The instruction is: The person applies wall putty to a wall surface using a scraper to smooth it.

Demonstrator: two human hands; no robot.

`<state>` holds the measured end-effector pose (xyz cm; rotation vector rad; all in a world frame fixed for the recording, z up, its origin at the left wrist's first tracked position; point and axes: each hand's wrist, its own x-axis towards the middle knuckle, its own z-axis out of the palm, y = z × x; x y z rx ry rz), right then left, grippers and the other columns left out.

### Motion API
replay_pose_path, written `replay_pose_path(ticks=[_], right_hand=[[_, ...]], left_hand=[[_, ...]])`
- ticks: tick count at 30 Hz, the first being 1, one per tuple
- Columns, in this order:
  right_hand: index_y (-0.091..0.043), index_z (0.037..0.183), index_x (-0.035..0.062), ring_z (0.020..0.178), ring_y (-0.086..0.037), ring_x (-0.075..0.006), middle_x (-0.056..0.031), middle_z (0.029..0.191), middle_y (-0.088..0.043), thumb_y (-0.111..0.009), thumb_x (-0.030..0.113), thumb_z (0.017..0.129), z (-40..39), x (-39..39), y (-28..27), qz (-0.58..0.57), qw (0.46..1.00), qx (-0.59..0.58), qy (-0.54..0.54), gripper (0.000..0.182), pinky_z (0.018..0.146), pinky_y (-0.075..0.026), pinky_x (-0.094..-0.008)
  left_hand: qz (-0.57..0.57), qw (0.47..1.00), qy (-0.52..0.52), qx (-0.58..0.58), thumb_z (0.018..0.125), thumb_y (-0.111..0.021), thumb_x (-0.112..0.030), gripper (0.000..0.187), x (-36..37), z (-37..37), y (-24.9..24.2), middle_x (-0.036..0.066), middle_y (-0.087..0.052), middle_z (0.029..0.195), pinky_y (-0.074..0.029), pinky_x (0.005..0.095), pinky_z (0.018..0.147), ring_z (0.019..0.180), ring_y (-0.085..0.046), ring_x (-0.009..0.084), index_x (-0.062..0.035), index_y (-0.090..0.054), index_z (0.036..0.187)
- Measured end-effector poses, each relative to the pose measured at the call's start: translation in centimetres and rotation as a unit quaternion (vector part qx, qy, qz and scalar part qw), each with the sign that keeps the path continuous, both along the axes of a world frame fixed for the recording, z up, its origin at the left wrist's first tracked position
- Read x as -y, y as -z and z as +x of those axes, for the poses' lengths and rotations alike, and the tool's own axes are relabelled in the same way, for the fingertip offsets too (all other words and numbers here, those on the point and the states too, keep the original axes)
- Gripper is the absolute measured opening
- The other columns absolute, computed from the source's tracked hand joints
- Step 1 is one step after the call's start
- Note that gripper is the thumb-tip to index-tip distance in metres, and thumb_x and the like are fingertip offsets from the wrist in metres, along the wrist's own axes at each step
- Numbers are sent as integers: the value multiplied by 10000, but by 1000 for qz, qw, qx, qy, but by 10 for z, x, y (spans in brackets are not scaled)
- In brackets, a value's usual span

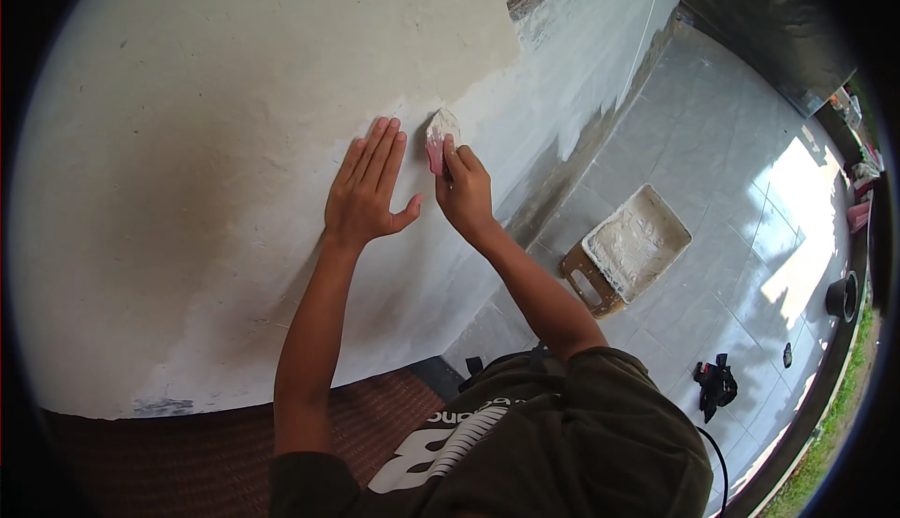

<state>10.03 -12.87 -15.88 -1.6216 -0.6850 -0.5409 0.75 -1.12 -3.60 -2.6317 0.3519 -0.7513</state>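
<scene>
My left hand (pixel 364 192) lies flat against the pale wall (pixel 234 124), its fingers stretched out and the thumb apart. To its right, my right hand (pixel 464 185) is closed around a small scraper (pixel 439 143) with a pinkish-red part. Whitish paste covers the upper end of the scraper, which is close to the wall; whether it touches is hard to tell. Around both hands the wall shows smeared white and grey patches. Down to the right, a tray (pixel 667 284) holding white paste rests on a brown stool-like support (pixel 591 279).
Grey tiles (pixel 637 166) cover the floor on the right. A dark bundle (pixel 715 387) lies on them, with a black bucket (pixel 842 297) near the far edge. A reddish-brown ribbed surface (pixel 187 462) runs below the wall at the lower left.
</scene>
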Motion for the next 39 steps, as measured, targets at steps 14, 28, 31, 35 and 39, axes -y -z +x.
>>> replay_pose_path(ticks=[14,28,31,35,39], right_hand=[[-549,1300,-117,773,-570,-303,-140,867,-552,-664,-96,750,35,-14,-23,24,998,20,59,562,674,-493,-396],[-646,1270,-22,616,-504,-160,-81,755,-486,-585,-112,826,47,32,-33,121,992,-40,-3,457,570,-454,-285],[-639,1269,-26,626,-532,-200,-101,774,-516,-604,-109,820,64,11,-35,80,995,-12,64,457,586,-469,-316],[-583,1289,-68,662,-552,-274,-130,806,-532,-642,-116,786,33,-11,-31,50,996,38,56,509,597,-475,-367],[-603,1304,-38,619,-544,-219,-110,785,-513,-628,-121,782,-27,6,-22,37,996,-34,-73,529,586,-485,-316]], left_hand=[[0,1000,17,0,902,-524,-439,754,-2,0,1,171,-448,1540,-243,433,1220,1473,-370,279,58,-431,1460],[-30,998,51,7,953,-505,-423,704,-2,-3,-3,181,-454,1532,-244,441,1216,1467,-377,296,66,-433,1455],[-33,998,50,3,933,-557,-344,669,-1,-6,-11,184,-456,1530,-241,442,1218,1465,-379,303,66,-439,1449],[-18,999,46,-2,917,-580,-296,653,-3,-14,-28,187,-458,1527,-241,441,1219,1463,-381,309,66,-444,1444],[12,999,30,0,908,-580,-289,650,-5,-18,-34,175,-460,1527,-245,435,1221,1465,-378,292,64,-451,1438]])
